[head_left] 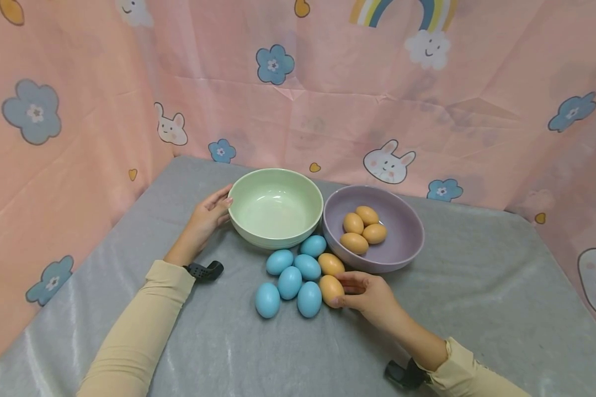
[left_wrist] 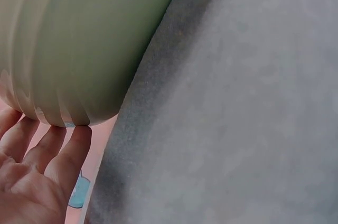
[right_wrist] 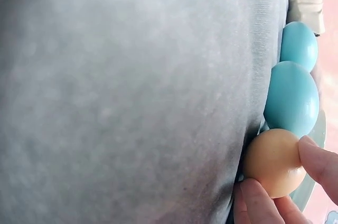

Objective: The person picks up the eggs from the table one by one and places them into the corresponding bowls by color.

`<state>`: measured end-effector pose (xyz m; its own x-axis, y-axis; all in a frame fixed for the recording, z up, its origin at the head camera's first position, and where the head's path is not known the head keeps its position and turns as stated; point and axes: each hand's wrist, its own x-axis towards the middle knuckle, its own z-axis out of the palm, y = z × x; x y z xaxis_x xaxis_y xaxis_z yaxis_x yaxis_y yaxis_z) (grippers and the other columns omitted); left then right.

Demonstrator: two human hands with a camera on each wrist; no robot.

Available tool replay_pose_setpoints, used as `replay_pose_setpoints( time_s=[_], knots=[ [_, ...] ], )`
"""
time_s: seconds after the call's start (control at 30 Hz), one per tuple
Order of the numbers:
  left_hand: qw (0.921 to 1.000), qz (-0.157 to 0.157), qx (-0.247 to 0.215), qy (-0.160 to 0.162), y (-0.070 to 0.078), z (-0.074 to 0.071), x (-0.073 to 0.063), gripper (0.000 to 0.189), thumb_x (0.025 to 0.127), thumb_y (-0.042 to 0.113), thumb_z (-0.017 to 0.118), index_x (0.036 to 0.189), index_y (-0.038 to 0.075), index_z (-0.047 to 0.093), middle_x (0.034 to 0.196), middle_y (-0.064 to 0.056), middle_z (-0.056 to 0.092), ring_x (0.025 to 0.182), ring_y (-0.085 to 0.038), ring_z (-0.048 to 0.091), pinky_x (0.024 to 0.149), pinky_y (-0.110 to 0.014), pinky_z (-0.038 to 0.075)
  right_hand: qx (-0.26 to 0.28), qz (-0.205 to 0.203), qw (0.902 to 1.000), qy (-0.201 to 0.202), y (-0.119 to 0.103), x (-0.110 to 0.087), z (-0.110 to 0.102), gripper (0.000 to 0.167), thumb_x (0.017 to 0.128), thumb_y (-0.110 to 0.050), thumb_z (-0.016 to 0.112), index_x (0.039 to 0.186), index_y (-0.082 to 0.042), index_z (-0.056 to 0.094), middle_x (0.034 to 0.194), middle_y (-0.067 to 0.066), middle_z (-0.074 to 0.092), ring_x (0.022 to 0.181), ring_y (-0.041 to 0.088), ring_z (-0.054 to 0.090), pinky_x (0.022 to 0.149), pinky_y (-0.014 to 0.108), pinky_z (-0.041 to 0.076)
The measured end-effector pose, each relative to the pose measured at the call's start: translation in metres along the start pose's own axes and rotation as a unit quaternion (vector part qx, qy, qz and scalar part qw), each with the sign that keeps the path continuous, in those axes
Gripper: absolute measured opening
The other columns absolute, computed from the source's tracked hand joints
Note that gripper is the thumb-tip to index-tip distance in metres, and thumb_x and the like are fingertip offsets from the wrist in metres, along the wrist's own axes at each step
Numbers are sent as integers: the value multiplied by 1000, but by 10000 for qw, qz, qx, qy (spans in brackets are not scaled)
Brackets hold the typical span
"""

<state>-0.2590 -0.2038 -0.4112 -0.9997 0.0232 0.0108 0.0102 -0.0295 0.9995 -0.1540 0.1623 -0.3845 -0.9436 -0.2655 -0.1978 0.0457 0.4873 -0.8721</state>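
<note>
In the head view, my left hand (head_left: 202, 221) rests at the left side of a light green bowl (head_left: 273, 234), which has nothing in it. The left wrist view shows fairly straight fingers (left_wrist: 75, 152) with their tips against the bowl's outer wall. My right hand (head_left: 377, 303) has thumb and fingers on either side of an orange-brown egg (head_left: 331, 291), pinching it at the table. Another orange-brown egg (head_left: 330, 264) lies just behind it, touching the purple bowl (head_left: 407, 237). Several blue eggs (head_left: 289, 283) lie clustered to the left, in front of the green bowl.
Several orange-brown eggs (head_left: 354, 243) lie inside the purple bowl, which stands close beside the green one. A grey cloth (head_left: 477, 286) covers the table. Pink printed curtains (head_left: 318, 110) hang behind and along both sides.
</note>
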Motion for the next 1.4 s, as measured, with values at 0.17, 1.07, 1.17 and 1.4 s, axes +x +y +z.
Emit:
replay_pose_setpoints(
  time_s=[0.17, 1.07, 1.17, 1.4],
  knots=[
    [10000, 26, 31, -2, 0, 0, 1, 57, 105, 27, 51, 157, 12, 32, 161, -8, 35, 146, -23, 40, 100, -16, 52, 25, 81, 10000, 22, -5, -4, -4, 54, 79, -13, 84, 126, 6, 64, 121, 20, 70, 107, 26, 69, 76, 19, 57],
    [10000, 1, 69, 37, 0, 0, 0, 57, 105, 27, 52, 156, 13, 33, 161, -7, 35, 145, -23, 41, 100, -16, 52, -4, -41, 9999, 159, -27, -8, -25, 54, 82, -20, 83, 129, -2, 65, 126, 14, 70, 115, 25, 67, 83, 16, 55],
    [10000, -7, 75, 29, 0, 0, 0, 57, 105, 28, 51, 156, 13, 32, 161, -7, 35, 145, -23, 40, 101, -17, 52, 43, -53, 9998, 207, -30, -7, -28, 54, 82, -21, 82, 130, -3, 64, 129, 13, 68, 115, 23, 67, 85, 17, 55],
    [10000, -14, 70, -16, 1, 0, -1, 57, 105, 29, 51, 157, 13, 31, 162, -6, 35, 145, -23, 40, 103, -19, 51, 33, -102, 9993, 366, -39, -5, -39, 56, 83, -25, 82, 131, -5, 64, 129, 12, 69, 108, 7, 67, 84, 13, 55]
  ],
)
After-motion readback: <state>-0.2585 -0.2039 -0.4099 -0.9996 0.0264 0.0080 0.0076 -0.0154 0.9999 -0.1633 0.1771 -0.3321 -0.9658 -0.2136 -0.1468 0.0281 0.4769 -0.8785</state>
